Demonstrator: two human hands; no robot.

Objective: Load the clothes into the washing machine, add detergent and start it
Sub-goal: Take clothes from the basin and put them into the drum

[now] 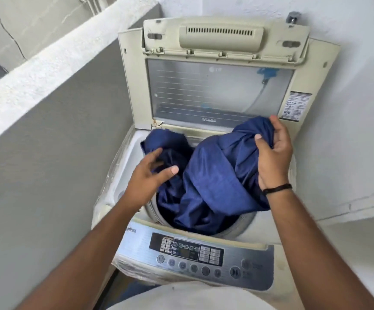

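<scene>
A cream top-loading washing machine (260, 237) stands in front of me with its lid (217, 92) folded up against the wall. A large dark blue cloth (215, 180) fills the round drum opening and bulges above its rim. My right hand (273, 153) is shut on the cloth's upper right bunch, holding it above the drum. My left hand (150, 175) hovers over the cloth's left side with fingers spread, slightly blurred, touching or nearly touching the fabric. The control panel (192, 253) with round buttons and a small display faces me at the machine's front.
A grey parapet wall with a white top (47, 70) runs close along the machine's left side. A white wall (349, 108) stands behind and to the right. A blue hose fitting (267, 73) shows through the lid's window. A low white ledge (349, 242) lies right of the machine.
</scene>
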